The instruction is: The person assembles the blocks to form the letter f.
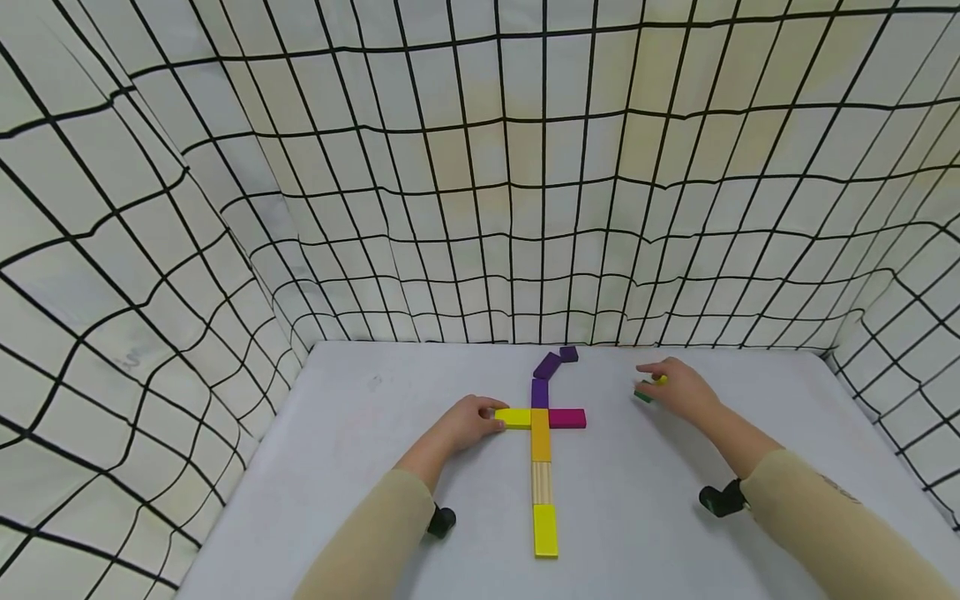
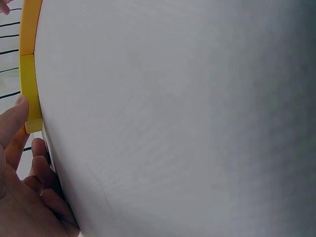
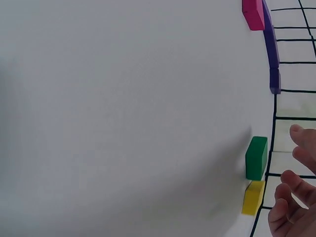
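Observation:
My left hand [image 1: 467,422] pinches the outer end of a yellow block [image 1: 513,419] lying flat on the white table. Its inner end meets an orange block [image 1: 541,437], with a magenta block [image 1: 567,418] on the opposite side. Below the orange one, a striped wood-coloured block [image 1: 542,483] and a longer yellow block continue the line. Upward run a purple block [image 1: 540,392] and two more purple ones, angled to the right. My right hand [image 1: 681,390] hovers with loose fingers by a green block [image 3: 256,159] and a small yellow block [image 3: 253,197], holding neither.
Black netting [image 1: 510,187] over pale sheeting rises behind the table [image 1: 360,467] and along both sides. Dark wrist devices [image 1: 722,498] hang beneath both sleeves, close over the tabletop.

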{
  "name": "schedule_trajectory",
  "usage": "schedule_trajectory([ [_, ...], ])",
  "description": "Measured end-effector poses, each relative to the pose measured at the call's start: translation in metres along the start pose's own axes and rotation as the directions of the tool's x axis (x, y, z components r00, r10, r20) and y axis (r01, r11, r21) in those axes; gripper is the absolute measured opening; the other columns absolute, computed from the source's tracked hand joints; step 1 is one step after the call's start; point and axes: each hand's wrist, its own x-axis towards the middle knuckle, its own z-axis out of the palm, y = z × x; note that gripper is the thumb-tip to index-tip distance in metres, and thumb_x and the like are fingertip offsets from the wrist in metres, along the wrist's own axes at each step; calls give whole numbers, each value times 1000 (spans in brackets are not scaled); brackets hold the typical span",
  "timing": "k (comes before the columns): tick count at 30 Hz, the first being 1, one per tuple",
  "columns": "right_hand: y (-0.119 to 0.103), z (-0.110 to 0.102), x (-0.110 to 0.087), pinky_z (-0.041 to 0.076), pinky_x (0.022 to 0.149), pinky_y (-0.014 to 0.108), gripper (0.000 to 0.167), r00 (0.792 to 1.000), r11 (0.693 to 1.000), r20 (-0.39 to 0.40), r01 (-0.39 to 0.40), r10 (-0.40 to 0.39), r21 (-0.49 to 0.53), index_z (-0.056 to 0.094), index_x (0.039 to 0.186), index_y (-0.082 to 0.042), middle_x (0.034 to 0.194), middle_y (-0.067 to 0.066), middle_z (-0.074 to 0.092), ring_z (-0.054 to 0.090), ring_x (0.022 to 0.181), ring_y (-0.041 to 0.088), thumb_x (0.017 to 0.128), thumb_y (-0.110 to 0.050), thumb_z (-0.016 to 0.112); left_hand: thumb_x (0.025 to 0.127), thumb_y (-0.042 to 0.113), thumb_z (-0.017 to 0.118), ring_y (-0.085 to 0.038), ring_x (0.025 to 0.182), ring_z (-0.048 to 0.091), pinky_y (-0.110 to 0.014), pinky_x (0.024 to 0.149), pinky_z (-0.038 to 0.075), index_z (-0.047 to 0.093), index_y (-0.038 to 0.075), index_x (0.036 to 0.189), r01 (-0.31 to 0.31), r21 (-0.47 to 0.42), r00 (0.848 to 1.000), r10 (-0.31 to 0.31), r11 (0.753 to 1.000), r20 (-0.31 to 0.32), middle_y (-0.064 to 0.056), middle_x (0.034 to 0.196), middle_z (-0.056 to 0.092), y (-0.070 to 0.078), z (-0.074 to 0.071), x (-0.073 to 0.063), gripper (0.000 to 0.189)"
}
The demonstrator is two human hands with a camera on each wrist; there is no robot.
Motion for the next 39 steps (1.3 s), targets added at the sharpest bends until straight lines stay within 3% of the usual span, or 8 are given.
schedule_trajectory([
  [12,11,-6,-11,44,69,35,49,999,1000,28,-16,17,-14,62,131,0,104,17,56,52,86,26,93,-30,69,93,25,70,-21,86,48,-35,73,38,70,19,125,-11,-24,1000,12,1000,14,-5,93,53,1,-2,0,33],
  [21,15,1,-7,45,69,36,51,997,996,37,-65,67,-54,61,130,3,98,16,55,51,84,26,91,-30,70,93,26,70,-21,86,48,-35,73,38,69,20,126,-17,-22,1000,18,1000,21,-5,92,53,-1,-1,2,33],
  [31,19,12,-4,50,83,47,57,994,993,43,-100,103,-66,61,127,9,110,23,58,58,95,32,91,-33,71,93,26,71,-21,86,48,-34,72,38,69,21,126,-11,-21,1000,11,1000,17,-5,92,53,-1,-2,2,33],
  [39,17,16,-6,48,71,39,56,996,994,17,-91,92,-55,60,130,5,100,18,59,54,86,27,90,-33,71,93,28,70,-21,87,48,-35,74,38,69,21,126,-13,-18,1000,13,1000,21,-4,93,53,-3,-1,3,34],
])
